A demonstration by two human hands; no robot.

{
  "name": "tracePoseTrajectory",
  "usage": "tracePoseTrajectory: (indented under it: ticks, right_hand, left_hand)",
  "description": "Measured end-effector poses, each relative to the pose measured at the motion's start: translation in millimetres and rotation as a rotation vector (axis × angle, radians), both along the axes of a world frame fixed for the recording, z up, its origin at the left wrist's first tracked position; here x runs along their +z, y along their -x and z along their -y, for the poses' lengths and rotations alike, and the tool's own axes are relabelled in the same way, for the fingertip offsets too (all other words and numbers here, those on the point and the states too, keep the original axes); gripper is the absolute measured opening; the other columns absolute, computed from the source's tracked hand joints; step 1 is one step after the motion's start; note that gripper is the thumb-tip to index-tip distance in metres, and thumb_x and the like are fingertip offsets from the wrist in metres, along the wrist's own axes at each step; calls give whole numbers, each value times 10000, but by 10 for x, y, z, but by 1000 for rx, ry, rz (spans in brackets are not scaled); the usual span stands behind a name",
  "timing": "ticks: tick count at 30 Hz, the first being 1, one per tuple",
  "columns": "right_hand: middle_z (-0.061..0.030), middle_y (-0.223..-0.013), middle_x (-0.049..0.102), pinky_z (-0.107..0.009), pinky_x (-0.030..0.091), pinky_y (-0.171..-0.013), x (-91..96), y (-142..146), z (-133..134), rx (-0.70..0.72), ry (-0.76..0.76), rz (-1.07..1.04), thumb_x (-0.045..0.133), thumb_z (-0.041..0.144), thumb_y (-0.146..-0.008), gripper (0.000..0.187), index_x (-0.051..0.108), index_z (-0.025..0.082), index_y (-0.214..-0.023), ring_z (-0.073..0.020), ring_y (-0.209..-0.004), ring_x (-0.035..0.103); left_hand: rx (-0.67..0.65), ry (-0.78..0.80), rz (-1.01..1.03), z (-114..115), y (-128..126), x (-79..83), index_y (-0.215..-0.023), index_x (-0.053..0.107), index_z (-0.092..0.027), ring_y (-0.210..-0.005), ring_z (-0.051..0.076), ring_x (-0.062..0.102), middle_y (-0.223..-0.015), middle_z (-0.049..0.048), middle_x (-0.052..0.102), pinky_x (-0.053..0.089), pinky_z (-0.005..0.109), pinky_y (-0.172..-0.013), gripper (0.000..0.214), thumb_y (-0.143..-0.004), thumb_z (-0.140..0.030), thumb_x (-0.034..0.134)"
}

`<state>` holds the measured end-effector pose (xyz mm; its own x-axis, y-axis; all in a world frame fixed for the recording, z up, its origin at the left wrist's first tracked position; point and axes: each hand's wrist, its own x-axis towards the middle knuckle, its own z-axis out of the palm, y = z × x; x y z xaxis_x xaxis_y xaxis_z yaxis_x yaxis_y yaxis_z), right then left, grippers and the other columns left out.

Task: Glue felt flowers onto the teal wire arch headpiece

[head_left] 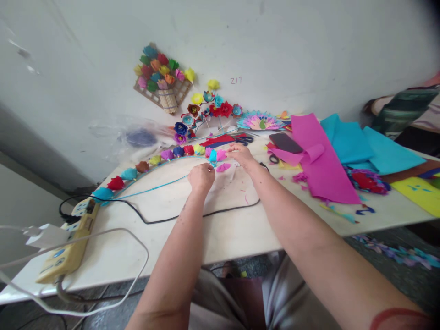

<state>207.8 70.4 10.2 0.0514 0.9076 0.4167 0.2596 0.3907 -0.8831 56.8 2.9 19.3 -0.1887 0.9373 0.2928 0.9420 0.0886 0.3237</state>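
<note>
Flowers (156, 160) sit in a curved row on the surface (223, 229), from a teal one at the left to a pink flower (221, 155) at the right end. By the look of it, most of the row is fitted. What seems left is at the right end, where both hands work and a loose pink piece (223, 167) lies just beside the last flower. A bare teal strip (154, 187) runs below the row and into the left hand (201, 176).

The left grip is curled tight, knuckles up, and appears to pinch the end of that strip; the fingertips are hidden. The right hand (241, 153) has a loose grip, fingers stretched out and resting on or just at the pink flower, closed around nothing that shows.

Scissors (244, 139), a phone (285, 143) and a pink sheet (323, 169) lie to the right. A black cable (165, 220) crosses the surface near the arms.
</note>
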Motion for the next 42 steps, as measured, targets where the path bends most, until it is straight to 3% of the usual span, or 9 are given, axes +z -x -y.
tracePoseTrajectory:
  ticks: [13, 27, 42]
  right_hand:
    - [-40, -1065, 534, -307, 325, -897, -25, 5, -17, 10, -65, -10, 631, 241, -559, 123, 634, 179, -665, -169, -1000, 495]
    - [-51, -972, 575, -334, 355, -855, -58, -7, -53, 38, -110, 24, 609, 286, -598, 118, 597, 169, -583, -183, -928, 520]
    - [-4, -940, 608, -339, 365, -839, -30, 3, -45, -158, -74, 202, 568, 267, -629, 92, 575, 202, -565, -175, -891, 537]
  left_hand:
    - [-13, -26, -12, -28, 17, -36, -818, 647, -292, -795, 186, 572, -759, 24, 662, 410, 300, -695, 228, -693, -336, 462]
    - [-13, -21, -21, -30, 14, -40, -831, 654, -290, -799, 183, 573, -769, 27, 665, 411, 289, -693, 233, -695, -331, 469]
    - [-18, -14, -11, -27, 8, -35, -826, 653, -290, -794, 174, 570, -764, 21, 665, 407, 284, -700, 231, -697, -329, 466]
